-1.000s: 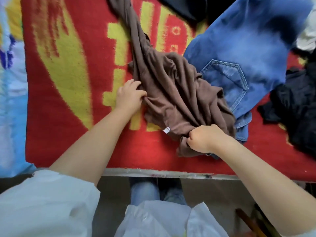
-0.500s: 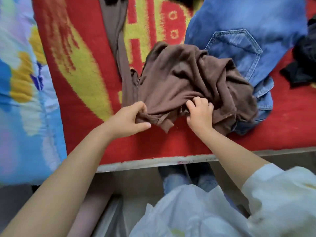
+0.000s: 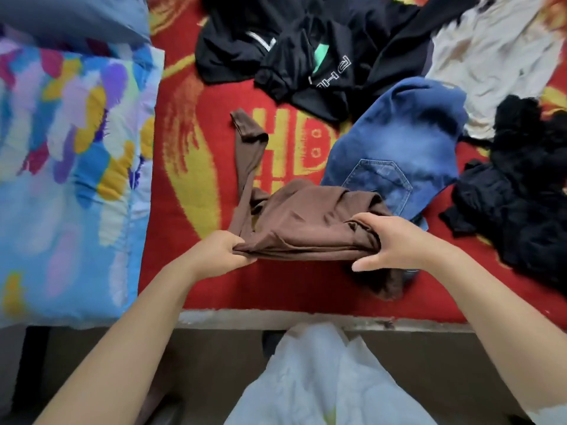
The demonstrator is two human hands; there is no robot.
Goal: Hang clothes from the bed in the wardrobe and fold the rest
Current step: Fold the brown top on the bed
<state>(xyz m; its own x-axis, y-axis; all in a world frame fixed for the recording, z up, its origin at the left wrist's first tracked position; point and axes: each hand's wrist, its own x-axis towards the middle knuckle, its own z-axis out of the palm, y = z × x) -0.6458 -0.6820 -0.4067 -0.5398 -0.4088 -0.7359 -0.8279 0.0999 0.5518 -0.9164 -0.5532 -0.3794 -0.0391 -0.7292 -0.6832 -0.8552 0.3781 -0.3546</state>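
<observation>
Brown soft cloth top [image 3: 306,222] lies bunched on the red and yellow blanket [image 3: 196,185], near the bed's edge. The left hand [image 3: 219,251] pinches its left end in curled fingers. The right hand [image 3: 391,243] grips its right end, thumb underneath, beside the blue jeans [image 3: 399,142].

Both hands, left hand [image 3: 219,251] and right hand [image 3: 395,240], grip the brown garment [image 3: 306,222] over the red blanket [image 3: 190,191].
</observation>
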